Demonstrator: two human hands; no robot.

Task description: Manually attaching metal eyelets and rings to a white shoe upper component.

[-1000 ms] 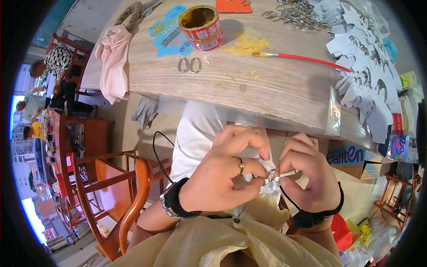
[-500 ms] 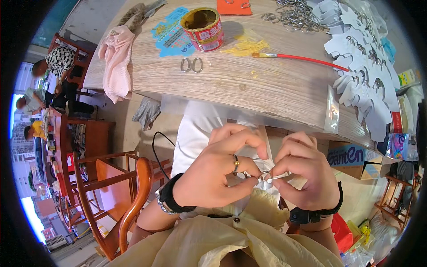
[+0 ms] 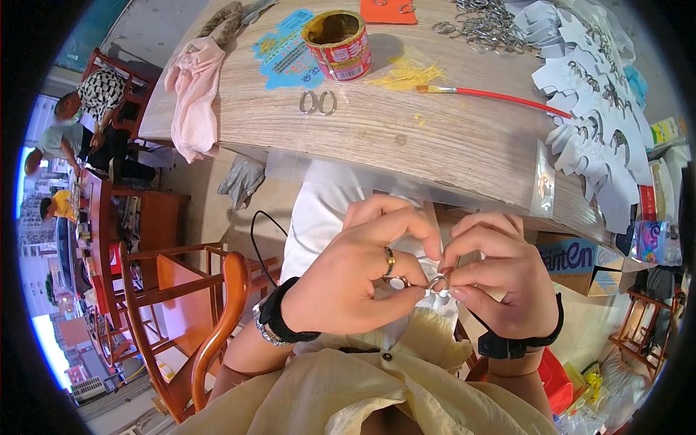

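Over my lap, in front of the table edge, both hands pinch a small metal ring (image 3: 438,283). My left hand (image 3: 351,279) is closed, its thumb and index finger on the ring's left side. From the other side my right hand (image 3: 496,272) grips it between thumb and fingertips. Small white bits show by the fingertips, too small to make out. On the table ahead lie two oval metal rings (image 3: 328,102) side by side. Behind them stands a red can (image 3: 339,54) with dark yellow residue inside. A red-handled brush (image 3: 500,98) rests on a smeared yellow patch (image 3: 406,72).
A heap of metal rings (image 3: 493,27) lies at the far right, beside white paper pieces (image 3: 580,94) carrying more rings. A pink cloth (image 3: 194,109) hangs over the table's left edge. A wooden chair (image 3: 217,326) stands at left, a cardboard box (image 3: 569,261) at right. People sit far left.
My right hand's fingers have shifted slightly around the ring, and more of the ring shows between the fingertips. The view has moved a little.
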